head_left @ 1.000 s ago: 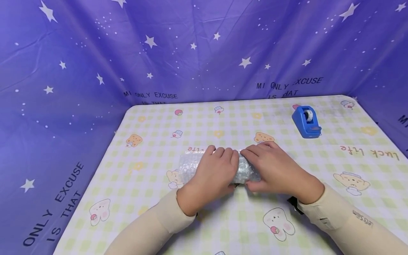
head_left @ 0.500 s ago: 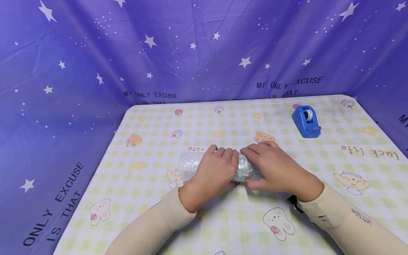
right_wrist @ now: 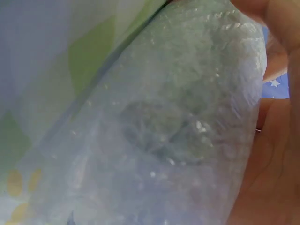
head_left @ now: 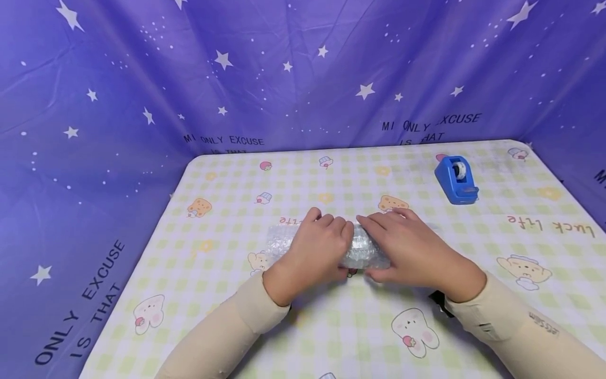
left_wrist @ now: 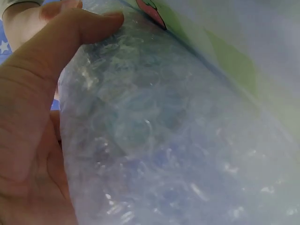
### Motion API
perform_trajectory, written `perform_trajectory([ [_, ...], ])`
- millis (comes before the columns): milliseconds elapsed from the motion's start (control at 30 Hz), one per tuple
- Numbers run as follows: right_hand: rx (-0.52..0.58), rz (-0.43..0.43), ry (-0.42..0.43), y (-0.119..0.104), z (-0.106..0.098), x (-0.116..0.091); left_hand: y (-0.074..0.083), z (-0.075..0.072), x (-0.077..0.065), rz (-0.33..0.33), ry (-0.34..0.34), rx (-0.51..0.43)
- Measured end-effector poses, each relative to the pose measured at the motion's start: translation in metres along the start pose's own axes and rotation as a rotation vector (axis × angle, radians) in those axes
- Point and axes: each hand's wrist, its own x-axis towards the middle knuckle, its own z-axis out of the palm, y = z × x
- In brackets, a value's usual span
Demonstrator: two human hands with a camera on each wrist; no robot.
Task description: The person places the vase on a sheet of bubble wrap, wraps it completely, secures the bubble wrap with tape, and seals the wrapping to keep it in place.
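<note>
A roll of clear bubble wrap [head_left: 361, 246] lies crosswise on the table, its left end showing past the left hand. My left hand [head_left: 318, 247] grips it from above near its middle, fingers curled over the far side and thumb on the near side. Just to the right, my right hand [head_left: 412, 248] holds the roll the same way and covers its right part. In the left wrist view the thumb presses along the bubble wrap [left_wrist: 154, 122]. Layers of the wrap [right_wrist: 159, 126] fill the right wrist view, with a faint rounded outline under the surface.
A blue tape dispenser [head_left: 455, 184] with a roll of tape stands at the back right of the table. The table wears a green-checked cloth [head_left: 227, 295] with cartoon prints. A purple star curtain [head_left: 293, 95] hangs behind and along the sides.
Both hands stay on the bubble wrap in nearly the same place. The left hand's fingers have bent slightly more over the roll, whose near edge sits a little farther from me.
</note>
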Motion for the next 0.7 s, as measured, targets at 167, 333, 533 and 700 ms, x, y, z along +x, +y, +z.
perform_trajectory([
  [167,0.001,-0.007,-0.006,0.000,-0.003,-0.001,-0.003,-0.001,0.001,-0.005,-0.033,-0.051],
  [333,0.007,-0.013,0.015,-0.001,-0.006,-0.001,-0.005,-0.002,0.002,-0.007,-0.060,-0.107],
  [533,0.019,-0.032,0.025,-0.006,-0.006,0.000,-0.010,-0.002,0.003,-0.018,-0.138,-0.209],
  [700,-0.005,-0.030,0.002,-0.010,-0.005,0.000,-0.013,-0.003,0.002,-0.021,-0.183,-0.265],
])
